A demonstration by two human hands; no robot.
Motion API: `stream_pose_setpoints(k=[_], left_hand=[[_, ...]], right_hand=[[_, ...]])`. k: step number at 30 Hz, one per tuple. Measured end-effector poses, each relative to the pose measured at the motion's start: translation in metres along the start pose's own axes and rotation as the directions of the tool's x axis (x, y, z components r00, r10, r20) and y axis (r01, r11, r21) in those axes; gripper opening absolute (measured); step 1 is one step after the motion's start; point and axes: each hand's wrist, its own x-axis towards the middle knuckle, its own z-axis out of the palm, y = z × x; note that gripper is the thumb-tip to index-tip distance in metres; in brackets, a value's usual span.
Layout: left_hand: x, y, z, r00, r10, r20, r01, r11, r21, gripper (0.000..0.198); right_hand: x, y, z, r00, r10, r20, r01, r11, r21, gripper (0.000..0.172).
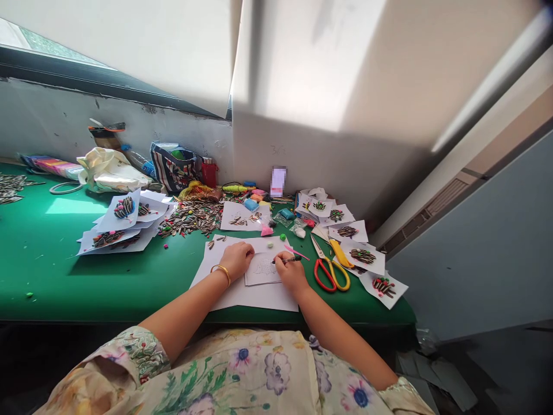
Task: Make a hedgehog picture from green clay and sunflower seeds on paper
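Observation:
A small white card (262, 278) with a line drawing on it lies on larger white sheets (242, 297) at the table's front edge. My right hand (291, 274) is closed around a black pen (290, 260), its tip at the drawing. At the card's left edge rests my left hand (237, 259), fingers curled and pressed down; what is under them, if anything, is hidden. Beyond the hands, a paper with a few seeds (246, 218) lies beside colored clay lumps (250, 204).
Scissors (330, 271) and a yellow cutter (341, 253) lie right of my right hand. Cards with seed figures (367, 257) line the right edge; more are stacked at left (123, 213). Behind are a seed pile (199, 216), a striped bag (175, 167) and a phone (278, 181).

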Motion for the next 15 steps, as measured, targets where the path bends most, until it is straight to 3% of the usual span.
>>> stream_pose_setpoints(k=[15], left_hand=[[-0.0001, 0.0007, -0.001, 1.0, -0.008, 0.005, 0.008, 1.0, -0.003, 0.019]], right_hand=[[-0.0014, -0.0017, -0.0019, 1.0, 0.006, 0.016, -0.006, 1.0, -0.002, 0.02]])
